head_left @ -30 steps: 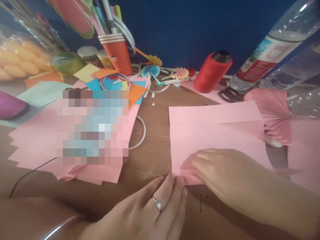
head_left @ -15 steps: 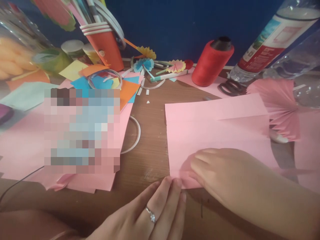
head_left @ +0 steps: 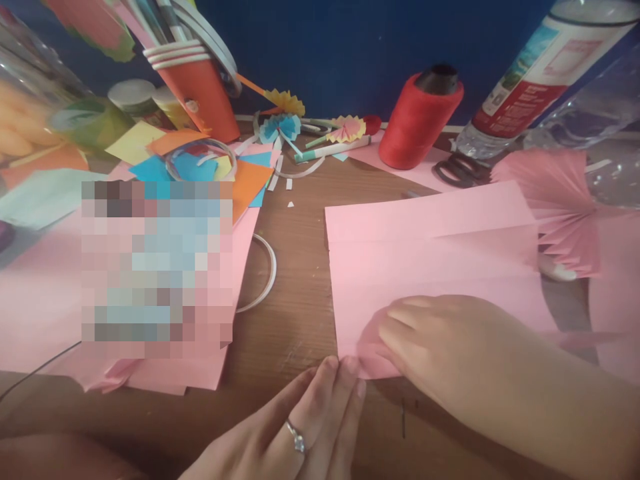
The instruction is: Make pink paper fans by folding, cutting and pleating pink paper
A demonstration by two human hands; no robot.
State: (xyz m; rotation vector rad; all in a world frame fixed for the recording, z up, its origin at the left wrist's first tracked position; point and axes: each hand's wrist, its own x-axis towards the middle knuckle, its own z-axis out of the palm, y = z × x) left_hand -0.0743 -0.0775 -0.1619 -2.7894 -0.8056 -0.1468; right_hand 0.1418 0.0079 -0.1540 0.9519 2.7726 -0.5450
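Note:
A creased sheet of pink paper (head_left: 435,260) lies on the wooden table in front of me. My left hand (head_left: 305,420), with a ring on one finger, has its fingertips at the near left corner of the sheet; the thumb is hidden. Across the sheet's near part lies my right hand (head_left: 440,340), its fingers curled and pressed down on the paper near its front edge. The tips of those fingers are mostly out of sight under the hand.
More pink sheets (head_left: 30,300) and a blurred-out patch lie left. Behind are an orange cup (head_left: 200,87) of tools, small folded paper flowers (head_left: 280,127), a red thread spool (head_left: 420,120), black-handled scissors (head_left: 457,171) and a water bottle (head_left: 530,80). A pleated pink fan (head_left: 555,207) sits right.
The whole view has shifted slightly, with the background things a little further left. Both hands stay in nearly the same place on the pink sheet.

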